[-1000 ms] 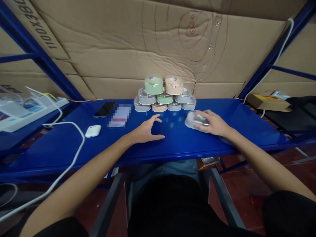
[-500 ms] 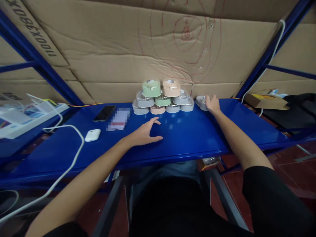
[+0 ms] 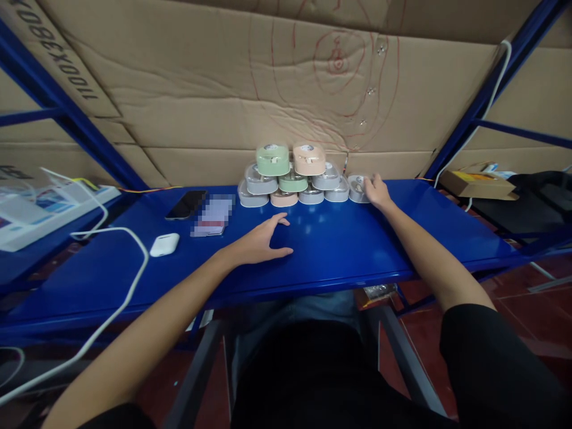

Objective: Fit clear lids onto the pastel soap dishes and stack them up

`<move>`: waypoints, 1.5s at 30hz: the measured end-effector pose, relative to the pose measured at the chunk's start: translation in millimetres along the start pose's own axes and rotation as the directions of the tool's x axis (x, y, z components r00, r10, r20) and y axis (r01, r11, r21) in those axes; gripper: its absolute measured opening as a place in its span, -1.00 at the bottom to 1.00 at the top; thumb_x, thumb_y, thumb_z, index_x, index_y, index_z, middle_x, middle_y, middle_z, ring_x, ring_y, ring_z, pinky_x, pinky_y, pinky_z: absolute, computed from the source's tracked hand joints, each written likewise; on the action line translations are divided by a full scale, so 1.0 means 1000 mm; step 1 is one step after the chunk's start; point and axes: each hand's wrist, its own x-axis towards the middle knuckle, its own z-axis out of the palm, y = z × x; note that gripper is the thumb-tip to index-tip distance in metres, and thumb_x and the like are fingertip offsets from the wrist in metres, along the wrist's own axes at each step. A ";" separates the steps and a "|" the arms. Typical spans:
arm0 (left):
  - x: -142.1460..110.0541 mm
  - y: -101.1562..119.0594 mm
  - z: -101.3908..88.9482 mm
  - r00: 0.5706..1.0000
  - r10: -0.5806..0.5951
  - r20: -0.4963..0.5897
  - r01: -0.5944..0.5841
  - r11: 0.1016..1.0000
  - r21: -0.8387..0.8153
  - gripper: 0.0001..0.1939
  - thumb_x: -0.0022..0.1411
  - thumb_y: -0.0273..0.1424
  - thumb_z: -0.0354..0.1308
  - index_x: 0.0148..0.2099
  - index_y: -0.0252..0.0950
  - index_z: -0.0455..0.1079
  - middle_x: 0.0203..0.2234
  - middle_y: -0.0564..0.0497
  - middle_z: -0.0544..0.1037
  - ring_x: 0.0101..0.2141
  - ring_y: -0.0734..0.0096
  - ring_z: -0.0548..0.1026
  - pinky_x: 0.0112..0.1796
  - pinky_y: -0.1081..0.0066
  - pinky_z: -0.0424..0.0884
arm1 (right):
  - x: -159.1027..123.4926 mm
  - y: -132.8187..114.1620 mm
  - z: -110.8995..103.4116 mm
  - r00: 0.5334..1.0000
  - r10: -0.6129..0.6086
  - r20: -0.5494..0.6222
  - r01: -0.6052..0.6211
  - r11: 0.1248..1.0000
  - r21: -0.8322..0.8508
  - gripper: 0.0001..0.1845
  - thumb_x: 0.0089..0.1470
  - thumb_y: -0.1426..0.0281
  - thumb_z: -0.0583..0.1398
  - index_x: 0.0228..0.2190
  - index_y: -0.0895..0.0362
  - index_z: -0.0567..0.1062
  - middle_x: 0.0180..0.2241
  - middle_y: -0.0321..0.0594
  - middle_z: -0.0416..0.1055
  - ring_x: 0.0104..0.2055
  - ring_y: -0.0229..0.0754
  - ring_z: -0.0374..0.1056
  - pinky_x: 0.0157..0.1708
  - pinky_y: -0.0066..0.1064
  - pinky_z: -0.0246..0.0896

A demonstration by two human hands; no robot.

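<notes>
Clear plastic case [image 3: 357, 187] sits on the blue counter [image 3: 339, 244], touching the right end of the stacked cases [image 3: 290, 176]. Our right hand [image 3: 376, 192] cups it, fingers loosely curled. We judge it light, rigid and slick, so grip the sides. Contents are too blurred to tell. Our left hand [image 3: 261, 241] rests splayed and empty.

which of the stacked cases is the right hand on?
The clear grey case at the far right end of the bottom row. The right hand rests against it; every other case in the stack sits untouched to its left.
</notes>
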 end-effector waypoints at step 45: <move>0.004 -0.004 0.007 0.976 0.127 -0.178 -0.151 0.980 -0.131 0.15 0.01 0.05 0.65 0.51 -0.18 0.26 0.38 -0.30 0.53 0.31 -0.33 0.55 0.31 -0.20 0.49 | -0.137 -0.140 0.005 0.455 -0.809 0.372 0.693 0.584 0.423 0.14 0.05 -0.18 0.49 0.45 0.08 0.35 0.28 0.17 0.50 0.33 0.37 0.44 0.32 0.28 0.40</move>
